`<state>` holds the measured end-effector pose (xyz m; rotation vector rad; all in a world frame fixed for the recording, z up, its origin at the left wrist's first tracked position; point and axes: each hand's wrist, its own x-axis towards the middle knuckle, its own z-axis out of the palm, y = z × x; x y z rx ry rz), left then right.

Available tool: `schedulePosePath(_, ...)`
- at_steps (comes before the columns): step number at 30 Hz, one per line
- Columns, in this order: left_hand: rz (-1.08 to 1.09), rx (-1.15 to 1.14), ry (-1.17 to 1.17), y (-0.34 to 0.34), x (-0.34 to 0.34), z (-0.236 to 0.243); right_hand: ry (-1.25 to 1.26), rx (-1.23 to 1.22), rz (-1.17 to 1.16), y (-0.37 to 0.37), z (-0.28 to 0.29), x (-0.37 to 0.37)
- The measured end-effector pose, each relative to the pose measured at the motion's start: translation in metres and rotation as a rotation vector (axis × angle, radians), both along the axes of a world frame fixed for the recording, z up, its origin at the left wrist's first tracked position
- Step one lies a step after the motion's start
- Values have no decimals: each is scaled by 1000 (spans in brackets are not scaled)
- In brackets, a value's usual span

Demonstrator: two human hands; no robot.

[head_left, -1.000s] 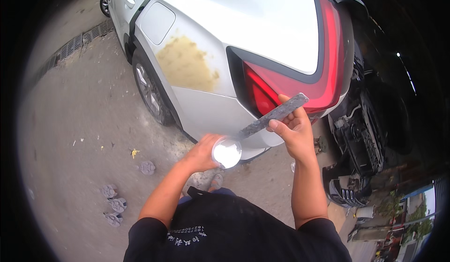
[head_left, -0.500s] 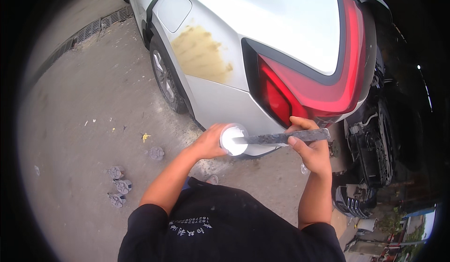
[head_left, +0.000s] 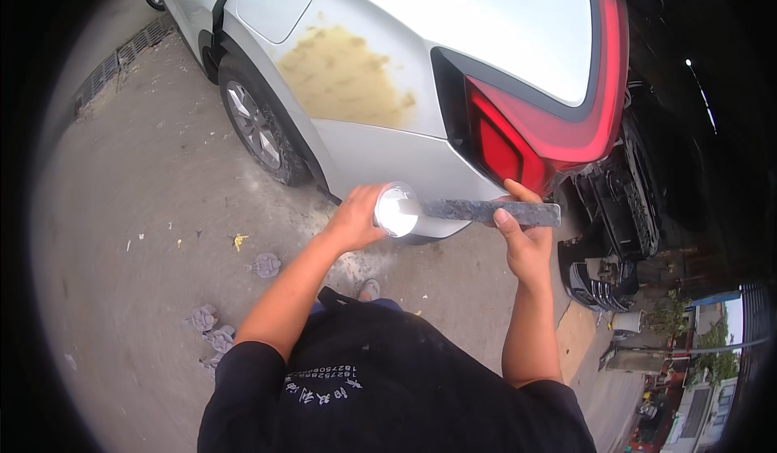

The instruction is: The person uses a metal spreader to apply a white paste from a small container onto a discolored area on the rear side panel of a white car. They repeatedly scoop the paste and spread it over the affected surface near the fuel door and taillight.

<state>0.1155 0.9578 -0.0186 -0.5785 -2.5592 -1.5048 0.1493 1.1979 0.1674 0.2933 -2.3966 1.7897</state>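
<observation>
Swinging down from its slant of a second ago, the stick (head_left: 469, 211) is now lying nearly level, and its left end, then at the rim, is reaching over the mouth of the cup (head_left: 400, 186). Whether that end is touching the white contents (head_left: 390, 213) is hard to tell, as the glare is washing it out.

Both hands are grasping something. The left hand (head_left: 356, 220) is curling round the left side of the clear cup, keeping its mouth facing up toward the head. The right hand (head_left: 526, 246) is pinching the grey, dark-speckled stick near its right end, with the thumb pressing on top and the index finger stretching out past the upper edge.

Cup and stick are hovering in front of the lower rear corner of the car (head_left: 368, 149), below the red tail light (head_left: 538, 125). On the white side panel, a yellowish patch (head_left: 344, 76) is spreading between the fuel flap (head_left: 276, 4) and the light, its lower edge running along the crease. The rear wheel (head_left: 257, 125) is standing on the floor (head_left: 154, 202). Toward the floor's upper left edge a grate (head_left: 117, 63) is running; nearer the person, a yellow scrap (head_left: 239, 242) and grey lumps (head_left: 264, 265) are lying about.
</observation>
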Motion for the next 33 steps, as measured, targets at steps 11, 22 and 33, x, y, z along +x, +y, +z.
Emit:
schedulePosePath(11, -74, 33, -126, -21, -17, -5, -72, -290, -225, -4, -4, 14)
schedulePosePath(22, 22, 192, -138, -7, -40, 4, 22, -303, -130, 28, 15, -5)
schedulePosePath(33, 24, 265, -177, 3, -40, 16, -4, -373, -66, 56, 10, -20)
